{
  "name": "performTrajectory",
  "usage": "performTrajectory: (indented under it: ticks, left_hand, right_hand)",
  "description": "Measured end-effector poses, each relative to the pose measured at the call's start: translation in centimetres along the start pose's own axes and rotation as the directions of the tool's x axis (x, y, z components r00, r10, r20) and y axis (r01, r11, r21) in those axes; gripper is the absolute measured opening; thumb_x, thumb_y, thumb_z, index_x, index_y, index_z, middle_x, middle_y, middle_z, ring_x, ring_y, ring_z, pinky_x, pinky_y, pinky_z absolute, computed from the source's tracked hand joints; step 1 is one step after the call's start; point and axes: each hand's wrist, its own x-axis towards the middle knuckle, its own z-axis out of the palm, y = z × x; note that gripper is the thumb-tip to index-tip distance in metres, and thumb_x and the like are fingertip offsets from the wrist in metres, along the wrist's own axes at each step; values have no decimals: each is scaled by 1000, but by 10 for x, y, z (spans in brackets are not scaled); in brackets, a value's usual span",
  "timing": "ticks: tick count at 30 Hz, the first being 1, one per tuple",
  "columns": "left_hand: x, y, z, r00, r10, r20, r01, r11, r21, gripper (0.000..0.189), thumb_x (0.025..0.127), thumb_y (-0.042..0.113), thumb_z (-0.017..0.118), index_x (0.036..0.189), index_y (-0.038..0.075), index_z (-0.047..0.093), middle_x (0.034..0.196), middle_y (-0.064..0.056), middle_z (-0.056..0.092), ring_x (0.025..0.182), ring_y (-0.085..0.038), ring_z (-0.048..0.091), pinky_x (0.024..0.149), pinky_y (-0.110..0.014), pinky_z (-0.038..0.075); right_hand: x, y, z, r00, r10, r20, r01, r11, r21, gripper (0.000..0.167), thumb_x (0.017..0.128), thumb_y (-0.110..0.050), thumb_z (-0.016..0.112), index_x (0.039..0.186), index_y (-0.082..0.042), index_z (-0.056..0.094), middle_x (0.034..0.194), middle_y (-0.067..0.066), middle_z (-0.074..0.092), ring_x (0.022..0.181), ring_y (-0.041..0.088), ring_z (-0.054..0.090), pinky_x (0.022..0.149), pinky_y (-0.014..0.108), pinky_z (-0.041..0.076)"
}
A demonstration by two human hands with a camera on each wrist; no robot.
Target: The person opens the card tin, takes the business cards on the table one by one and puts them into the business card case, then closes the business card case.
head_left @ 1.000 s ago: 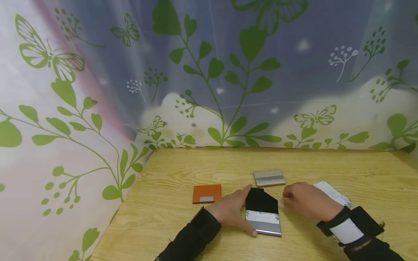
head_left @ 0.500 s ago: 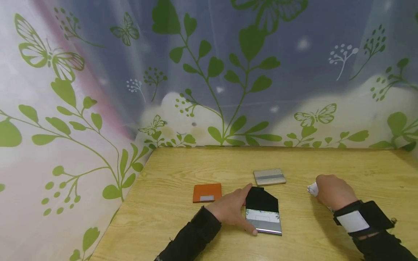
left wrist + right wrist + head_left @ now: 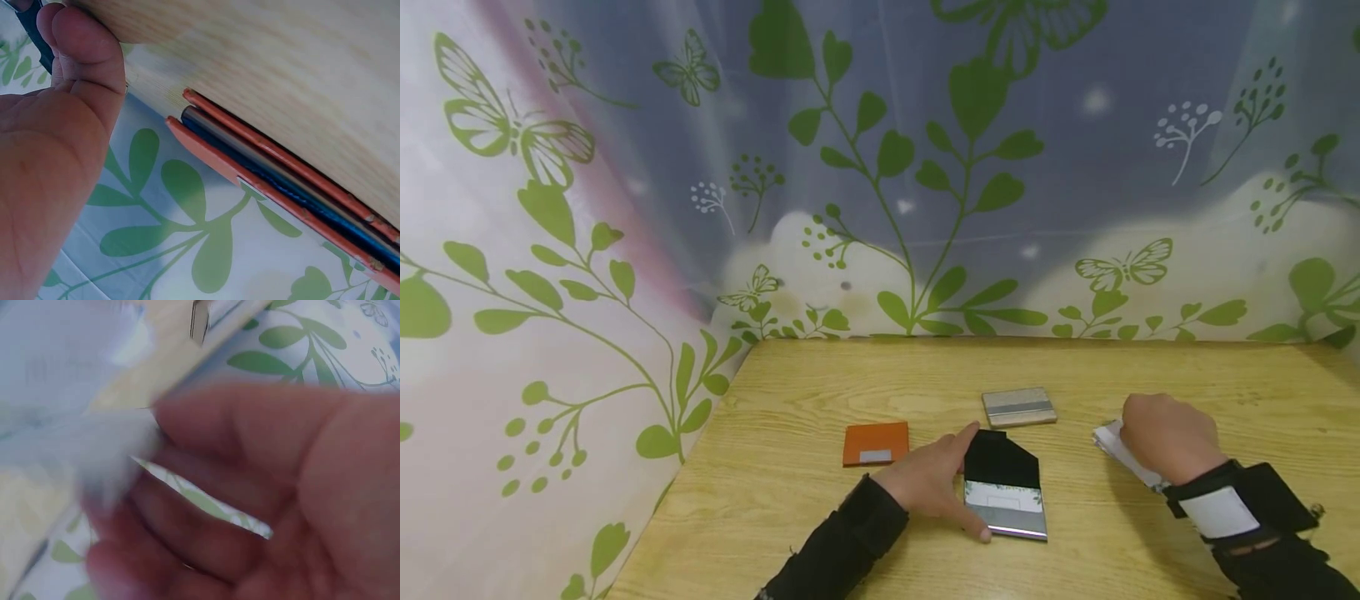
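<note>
An opened card case [image 3: 1003, 460] lies on the table in the head view, its black flap laid back. A white card [image 3: 1003, 495] with green leaf print shows in its silver lower pocket. My left hand [image 3: 925, 486] holds the case by its left side, fingers at the upper edge and thumb at the lower left corner. To the right, my right hand [image 3: 1172, 437] pinches a small stack of white cards [image 3: 1126, 458] close over the table. Blurred white cards [image 3: 94, 434] fan out from the thumb and fingertips in the right wrist view.
An orange card case [image 3: 875, 444] lies left of my left hand; its layered edge shows in the left wrist view. A beige card case [image 3: 1018, 407] with a grey stripe lies behind the opened one. A leaf-printed curtain [image 3: 880, 208] borders the wooden table [image 3: 805, 375].
My right hand has moved right, away from the opened case, and picked up the white cards from the table. The cards have since turned in its grip. The left hand stays put.
</note>
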Motion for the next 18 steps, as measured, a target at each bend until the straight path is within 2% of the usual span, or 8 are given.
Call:
performTrajectory:
  ticks: [2,4,5,7,10,13,15,18]
  left_hand:
    - [0,0,0,1000,1,-1,-1,1000,1,133,70,58,92,168,19,11,166,-8,33,150,-20,35,117,-40,37]
    - [0,0,0,1000,0,-3,0,1000,4,133,70,59,92,168,19,11,165,-8,34,148,-19,38,116,-39,38]
    - [1,0,0,1000,-1,-3,1,1000,7,133,70,59,92,168,20,11,165,-8,35,147,-18,39,116,-39,38]
    - [1,-1,0,1000,-4,-4,4,1000,9,134,70,60,92,168,20,11,164,-8,36,144,-16,41,115,-38,39]
    - [1,0,0,1000,-9,-5,9,1000,11,134,69,61,92,168,21,12,163,-8,37,142,-15,43,115,-37,40]
    - [1,0,0,1000,-12,-4,12,1000,3,134,69,60,92,168,20,12,163,-8,37,141,-14,44,114,-36,40]
    - [1,0,0,1000,-14,-3,14,1000,-4,134,68,60,92,168,20,12,162,-8,38,139,-13,45,113,-35,41]
    - [2,0,1,1000,-16,-6,16,1000,-8,135,68,61,92,168,20,12,161,-8,40,136,-12,46,112,-34,42]
  right_hand:
    - [-1,-2,-1,989,-16,-145,16,1000,-5,27,96,-3,60,69,-3,59,55,2,41,50,17,37,44,33,29]
    - [0,-3,0,960,-66,-271,73,997,15,23,98,-2,58,76,3,62,53,1,40,45,15,36,42,31,27]
    - [1,-4,1,946,-102,-307,115,993,26,19,99,-2,58,83,6,64,53,1,41,44,14,36,42,30,27]
    - [4,-6,2,933,-161,-322,197,977,80,15,102,-1,56,99,12,63,60,3,50,47,13,41,43,30,31]
    - [8,-12,4,947,-226,-226,273,941,201,19,105,0,55,117,13,60,80,8,65,59,12,50,52,29,40]
    - [10,-20,6,956,-277,-99,294,886,359,26,105,-3,56,128,8,59,103,13,70,74,11,58,62,30,48]
    - [10,-26,10,947,-319,-30,297,841,452,30,105,-6,59,133,3,60,109,12,70,78,10,60,64,31,50]
    - [9,-35,19,918,-396,40,309,772,555,32,104,-10,62,135,-1,61,102,6,67,71,7,57,62,29,49]
